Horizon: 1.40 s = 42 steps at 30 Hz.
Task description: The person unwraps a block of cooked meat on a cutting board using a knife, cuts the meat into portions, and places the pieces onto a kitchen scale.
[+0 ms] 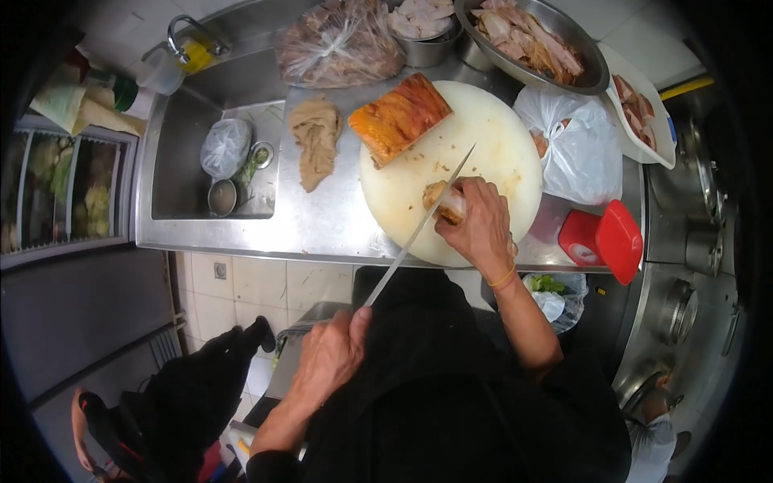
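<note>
My left hand is closed round the handle of a long knife. The blade slants up and right over the round white cutting board, passing beside a small browned piece of meat. That piece is gripped by my right hand, whose fingers partly cover it. Farther back on the board lies a large slab of roasted meat with an orange-brown surface. Small brown crumbs are scattered between the slab and my right hand.
Left of the board lie a brown cloth and a sink. Bagged meat and a metal bowl of meat stand behind. At right are a white plastic bag and a red container. Another person is at lower left.
</note>
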{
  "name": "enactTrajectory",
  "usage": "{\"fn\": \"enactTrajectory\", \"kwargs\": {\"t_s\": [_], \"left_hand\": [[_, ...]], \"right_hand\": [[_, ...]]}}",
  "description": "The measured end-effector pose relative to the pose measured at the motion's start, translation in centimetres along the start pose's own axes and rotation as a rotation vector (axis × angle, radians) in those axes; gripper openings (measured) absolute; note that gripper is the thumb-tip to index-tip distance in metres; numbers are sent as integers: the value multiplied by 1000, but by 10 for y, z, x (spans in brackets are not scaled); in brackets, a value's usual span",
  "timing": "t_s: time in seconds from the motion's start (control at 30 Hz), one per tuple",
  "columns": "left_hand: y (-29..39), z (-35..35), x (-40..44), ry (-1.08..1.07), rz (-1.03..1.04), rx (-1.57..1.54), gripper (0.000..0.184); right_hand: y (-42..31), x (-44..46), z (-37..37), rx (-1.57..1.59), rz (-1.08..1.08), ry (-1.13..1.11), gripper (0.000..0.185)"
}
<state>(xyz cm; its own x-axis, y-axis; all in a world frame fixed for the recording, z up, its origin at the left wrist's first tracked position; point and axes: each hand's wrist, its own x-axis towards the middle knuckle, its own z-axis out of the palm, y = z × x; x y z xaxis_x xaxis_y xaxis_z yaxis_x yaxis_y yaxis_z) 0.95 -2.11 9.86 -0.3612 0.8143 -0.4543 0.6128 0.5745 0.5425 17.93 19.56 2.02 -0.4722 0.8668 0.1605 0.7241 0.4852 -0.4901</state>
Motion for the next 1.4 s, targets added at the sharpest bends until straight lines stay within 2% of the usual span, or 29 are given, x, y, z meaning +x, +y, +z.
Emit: {"fn": "enactTrajectory", "kwargs": {"t_s": [0.47,0.67,0.77,1.07,1.4], "left_hand": [[2,-6,5,13,68,6,48],[14,-18,-2,-103,-93,133,45],[9,-5,10,3,38,94,46],[31,8,62,-78,71,85,46],[51,40,124,-18,181,-7,54]], "right_hand": [[0,2,-1,4,22,-15,48],[1,3,-1,38,29,-26,49],[2,3,0,53,17,-12,50],[4,3,-2,65,22,-43,52],[4,5,0,70,39,-18,48]]}}
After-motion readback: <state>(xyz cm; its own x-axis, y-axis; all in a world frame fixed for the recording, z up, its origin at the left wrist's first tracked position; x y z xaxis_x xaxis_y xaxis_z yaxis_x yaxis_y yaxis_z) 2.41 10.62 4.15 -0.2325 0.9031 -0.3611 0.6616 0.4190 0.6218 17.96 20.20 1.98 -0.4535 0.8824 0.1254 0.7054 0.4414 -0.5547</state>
